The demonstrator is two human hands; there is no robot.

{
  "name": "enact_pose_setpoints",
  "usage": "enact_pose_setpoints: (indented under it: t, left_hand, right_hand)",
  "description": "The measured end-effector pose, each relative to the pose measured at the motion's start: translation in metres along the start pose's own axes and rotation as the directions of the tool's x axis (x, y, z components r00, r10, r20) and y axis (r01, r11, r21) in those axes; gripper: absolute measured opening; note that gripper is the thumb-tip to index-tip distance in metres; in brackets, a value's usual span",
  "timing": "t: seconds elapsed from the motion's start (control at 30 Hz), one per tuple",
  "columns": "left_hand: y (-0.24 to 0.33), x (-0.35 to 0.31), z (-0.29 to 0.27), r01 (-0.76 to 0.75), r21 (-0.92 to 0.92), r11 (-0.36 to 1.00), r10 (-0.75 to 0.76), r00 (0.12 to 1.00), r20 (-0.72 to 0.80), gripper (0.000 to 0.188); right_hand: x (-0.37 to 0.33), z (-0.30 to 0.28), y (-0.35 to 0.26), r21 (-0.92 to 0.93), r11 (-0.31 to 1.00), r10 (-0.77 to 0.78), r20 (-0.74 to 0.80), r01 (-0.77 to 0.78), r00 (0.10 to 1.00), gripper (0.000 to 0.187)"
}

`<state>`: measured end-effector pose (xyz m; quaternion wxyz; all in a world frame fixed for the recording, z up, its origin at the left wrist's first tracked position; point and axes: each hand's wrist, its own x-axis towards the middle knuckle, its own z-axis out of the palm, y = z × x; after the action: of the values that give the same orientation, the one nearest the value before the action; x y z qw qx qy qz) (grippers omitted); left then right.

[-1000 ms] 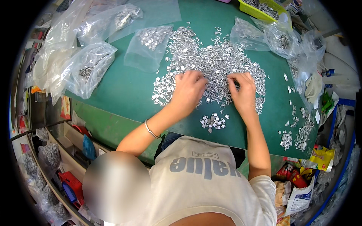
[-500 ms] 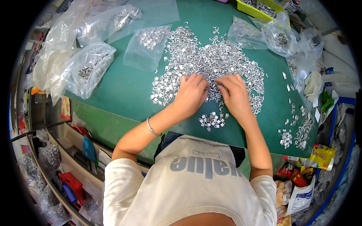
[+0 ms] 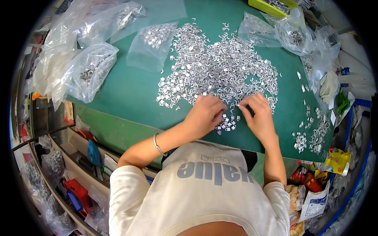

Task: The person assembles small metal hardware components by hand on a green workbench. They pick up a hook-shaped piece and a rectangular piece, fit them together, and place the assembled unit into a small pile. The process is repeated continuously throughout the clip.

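Grip hidden: fingers (image 3: 219,114) among metal clips (image 3: 226,125)

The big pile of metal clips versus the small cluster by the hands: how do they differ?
The big pile spreads wide across the middle of the green table; the small cluster is a compact handful near its front edge. The big pile lies beyond both hands; the small cluster sits between the left hand and right hand. Both look like the same small silvery parts.
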<state>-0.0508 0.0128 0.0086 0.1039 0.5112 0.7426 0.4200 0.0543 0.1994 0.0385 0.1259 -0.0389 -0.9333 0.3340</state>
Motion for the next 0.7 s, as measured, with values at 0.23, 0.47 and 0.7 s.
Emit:
enact_pose_setpoints:
  t: [0.23,0.47,0.7]
  left_hand:
    - [0.002,-0.017,0.008,0.008,-0.002,1.000,-0.008,0.999,0.049,0.028]
    - [-0.009,-0.001,0.008,0.069,0.360,0.930,-0.037,0.995,-0.095,0.030]
    - [-0.012,-0.005,0.005,0.009,0.340,0.940,0.003,0.999,-0.033,0.028]
  right_hand:
    - [-0.030,-0.003,-0.002,0.068,0.995,0.066,0.109,-0.074,0.992,0.013]
    - [-0.012,0.022,0.002,0.027,0.999,-0.018,-0.027,0.019,0.999,0.019]
    - [0.004,0.022,0.020,-0.216,0.968,-0.143,-0.075,0.123,0.987,0.021]
